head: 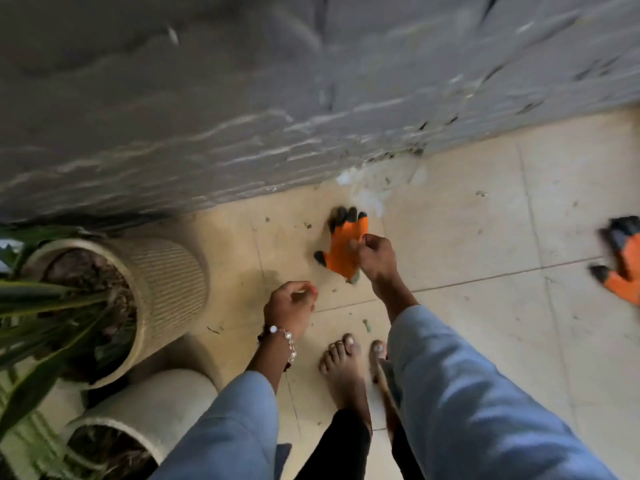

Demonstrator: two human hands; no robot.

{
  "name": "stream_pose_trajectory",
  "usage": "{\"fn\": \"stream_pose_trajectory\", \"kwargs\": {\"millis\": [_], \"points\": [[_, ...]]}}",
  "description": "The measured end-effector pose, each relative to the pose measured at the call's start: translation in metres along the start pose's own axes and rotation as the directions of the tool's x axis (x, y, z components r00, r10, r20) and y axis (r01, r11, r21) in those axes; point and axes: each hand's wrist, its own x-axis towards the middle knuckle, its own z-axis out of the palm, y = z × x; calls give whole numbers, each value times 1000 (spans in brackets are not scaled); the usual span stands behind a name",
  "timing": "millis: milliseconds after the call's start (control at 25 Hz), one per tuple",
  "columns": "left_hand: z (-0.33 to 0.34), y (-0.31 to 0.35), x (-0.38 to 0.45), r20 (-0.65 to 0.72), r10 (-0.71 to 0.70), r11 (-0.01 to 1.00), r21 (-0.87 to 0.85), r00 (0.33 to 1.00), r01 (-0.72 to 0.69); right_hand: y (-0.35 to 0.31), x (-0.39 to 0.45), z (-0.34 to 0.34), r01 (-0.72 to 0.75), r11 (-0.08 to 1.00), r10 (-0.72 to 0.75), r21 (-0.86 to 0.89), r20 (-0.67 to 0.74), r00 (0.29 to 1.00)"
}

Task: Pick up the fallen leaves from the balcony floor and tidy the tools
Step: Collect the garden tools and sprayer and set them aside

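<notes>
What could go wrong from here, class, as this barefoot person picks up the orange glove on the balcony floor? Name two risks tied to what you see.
1. The right hand pinches only the edge of the orange glove, so it may slip back down.
2. The bare feet stand among leaf scraps close to the ribbed pot; a slip or stubbed toe seems possible.

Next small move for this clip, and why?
Probably lift the orange glove off the tiled floor: the right hand already pinches its edge. The left hand hangs loosely curled, holding nothing visible. A second glove lies farther right.
</notes>
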Motion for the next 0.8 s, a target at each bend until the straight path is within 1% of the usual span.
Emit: {"fn": "stream_pose_trajectory", "kwargs": {"millis": [80,160,200,240,280,320,360,400,440,480,520,600,640,720,800], "points": [[6,28,-42,40,-41,999,-25,998,42,-29,-49,-36,63,981,-65,183,1,998],[6,73,-92,137,-166,965,-180,977,190,-61,-106,-78,83,907,-105,412,31,994],[5,96,-118,244,-225,926,-249,943,285,-73,-137,-101,78,857,-112,509,36,993],[5,114,-141,380,-244,874,-312,892,372,-82,-166,-120,65,811,-111,582,44,993],[6,132,-162,500,-220,833,-351,837,429,-89,-193,-139,54,751,-113,658,48,992],[10,151,-189,578,-174,808,-378,797,451,-98,-223,-162,52,697,-112,715,37,993],[16,169,-215,597,-152,811,-380,788,444,-103,-249,-183,63,651,-112,756,14,994],[26,186,-239,583,-146,825,-375,799,424,-106,-272,-203,75,643,-105,762,-9,994],[38,201,-262,537,-139,853,-362,832,376,-104,-289,-223,85,655,-85,751,-39,996],[53,212,-279,512,-119,873,-353,851,335,-100,-303,-243,79,684,-49,726,-63,997],[69,222,-293,501,-109,897,-322,859,302,-92,-312,-263,64,701,-4,710,-86,996],[106,234,-306,512,-97,931,-257,853,261,-64,-312,-301,22,736,104,677,-145,984],[122,238,-307,514,-91,935,-251,853,251,-46,-304,-319,-5,754,170,657,-188,967],[163,246,-303,484,-99,952,-210,870,225,2,-272,-361,-94,806,320,584,-296,900],[207,249,-287,457,-114,962,-171,882,213,44,-230,-403,-206,855,402,476,-358,843]]}}
